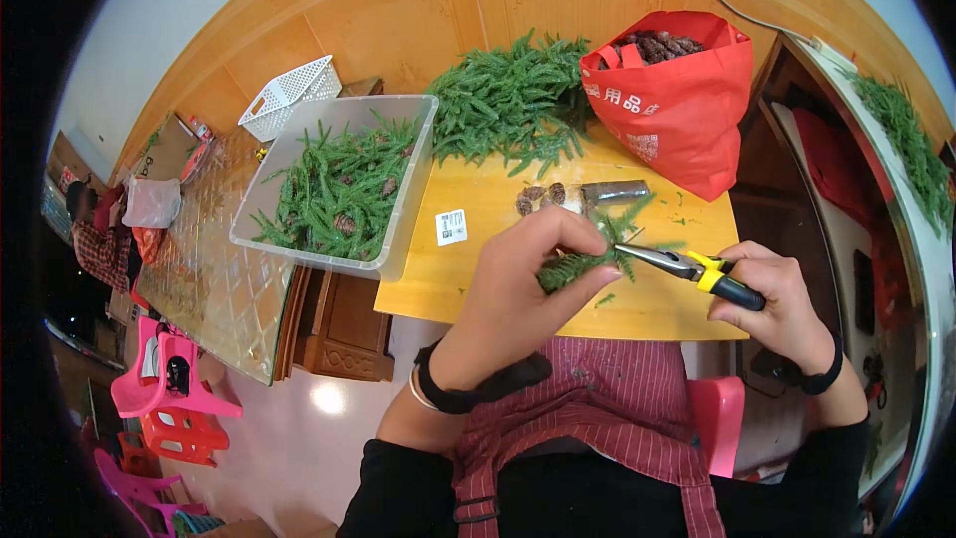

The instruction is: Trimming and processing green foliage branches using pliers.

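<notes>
My left hand (543,274) pinches a small green artificial pine sprig (565,267) above the front part of the yellow table. In my right hand (782,304) is a pair of pliers (687,265) with yellow and black handles. The tips of the pliers meet the sprig beside my left fingertips; whether the jaws grip its stem is too small to tell. Just beyond my left hand lie several brown pine cones (543,196) and a dark flat block (614,191). Bits of green needle are scattered near the pliers.
A clear plastic bin (406,209) of green sprigs and cones stands at left. More sprigs (508,105) are heaped at the back, beside a red bag (677,110) of pine cones. A white label (451,227) lies on the yellow table (428,279). Another person (100,234) is far left.
</notes>
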The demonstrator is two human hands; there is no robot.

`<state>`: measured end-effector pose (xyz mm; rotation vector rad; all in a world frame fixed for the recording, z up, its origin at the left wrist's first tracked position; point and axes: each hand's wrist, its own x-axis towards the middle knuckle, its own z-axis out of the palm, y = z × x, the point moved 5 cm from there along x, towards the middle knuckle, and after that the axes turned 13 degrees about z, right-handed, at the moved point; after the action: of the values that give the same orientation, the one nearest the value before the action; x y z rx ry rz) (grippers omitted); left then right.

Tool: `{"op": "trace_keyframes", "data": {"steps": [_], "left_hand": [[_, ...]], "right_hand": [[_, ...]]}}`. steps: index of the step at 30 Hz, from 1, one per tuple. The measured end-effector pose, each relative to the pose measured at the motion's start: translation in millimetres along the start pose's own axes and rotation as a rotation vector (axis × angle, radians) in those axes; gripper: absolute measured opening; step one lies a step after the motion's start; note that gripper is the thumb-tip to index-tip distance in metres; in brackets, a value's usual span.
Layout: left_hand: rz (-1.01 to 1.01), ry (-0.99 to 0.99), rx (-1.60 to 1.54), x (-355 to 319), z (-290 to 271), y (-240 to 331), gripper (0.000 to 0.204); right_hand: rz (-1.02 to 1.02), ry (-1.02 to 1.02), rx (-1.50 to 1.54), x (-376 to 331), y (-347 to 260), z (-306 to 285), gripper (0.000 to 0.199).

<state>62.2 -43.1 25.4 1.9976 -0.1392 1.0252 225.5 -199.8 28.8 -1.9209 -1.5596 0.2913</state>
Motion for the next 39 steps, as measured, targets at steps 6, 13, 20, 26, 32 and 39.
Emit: {"op": "trace_keyframes", "data": {"steps": [6, 13, 20, 26, 32, 39], "left_hand": [[-0.245, -0.062, -0.501, -4, 3, -7, 0.018], [-0.381, -0.057, -0.622, -7, 5, -12, 0.017], [-0.517, -0.110, -0.789, -11, 15, -16, 0.024], [-0.550, -0.121, -0.966, -17, 25, -23, 0.032], [-0.578, -0.162, -1.066, -19, 29, -22, 0.036], [-0.558, -0.176, -1.211, -25, 39, -21, 0.036]], "right_hand": [[-0.095, -0.115, 0.056, 4, 7, 0, 0.035], [-0.133, -0.182, 0.103, 8, 10, 9, 0.031], [-0.157, -0.151, 0.155, 11, 9, 15, 0.032], [-0.212, -0.125, 0.151, 14, 9, 14, 0.033], [-0.286, -0.115, 0.123, 13, 9, 13, 0.037], [-0.386, -0.044, 0.052, 14, 5, 9, 0.037]]}}
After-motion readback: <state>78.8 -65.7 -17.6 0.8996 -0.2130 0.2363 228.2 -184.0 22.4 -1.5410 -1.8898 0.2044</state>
